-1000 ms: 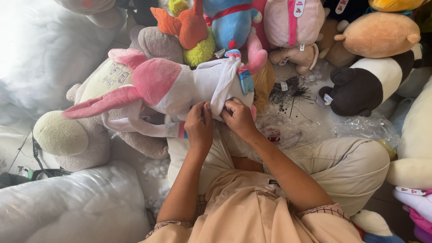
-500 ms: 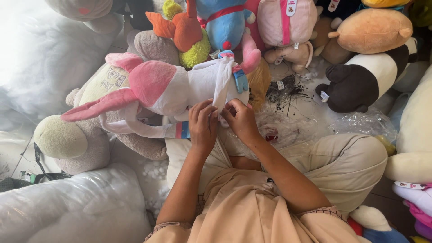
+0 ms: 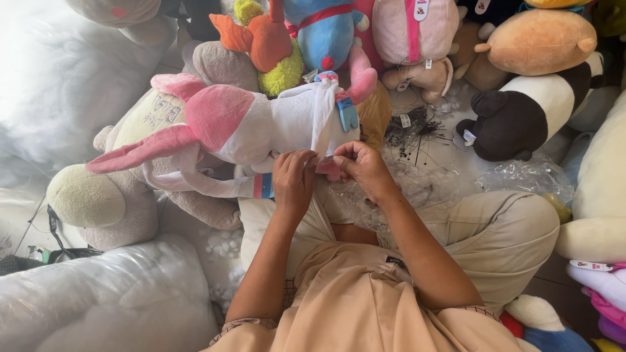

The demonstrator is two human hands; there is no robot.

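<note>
Across our lap: we hold a white and pink plush toy (image 3: 261,127) with long pink ears, lying sideways with its ears to our left.
Left hand: our left hand (image 3: 295,177) sits at the toy's lower edge, fingers (image 3: 305,160) curled together and pinched on the white fabric.
Right hand: our right hand (image 3: 364,168) is just beside the left one, its fingers (image 3: 340,155) pinched together on the same edge; whether they also hold something small, such as a needle, we cannot tell.
Where the toy is: it rests between our knees and the heap of toys beyond, touching a beige and grey plush (image 3: 111,195) beneath it.
How far along: we judge the hand work on that edge to be mid-way; the toy looks full and shaped, and a blue tag (image 3: 347,114) already hangs at its ribbon, but the spot under our fingers is hidden, so what is left there we cannot say.
Count, in hand: one toy, two hands on it.
Count, nearby: one orange plush (image 3: 261,36), one blue plush (image 3: 323,29), one black and white plush (image 3: 528,107), one tan plush (image 3: 541,39).
Also nearby: one pile of thin dark pins (image 3: 417,133) on crumpled clear plastic (image 3: 521,179).
</note>
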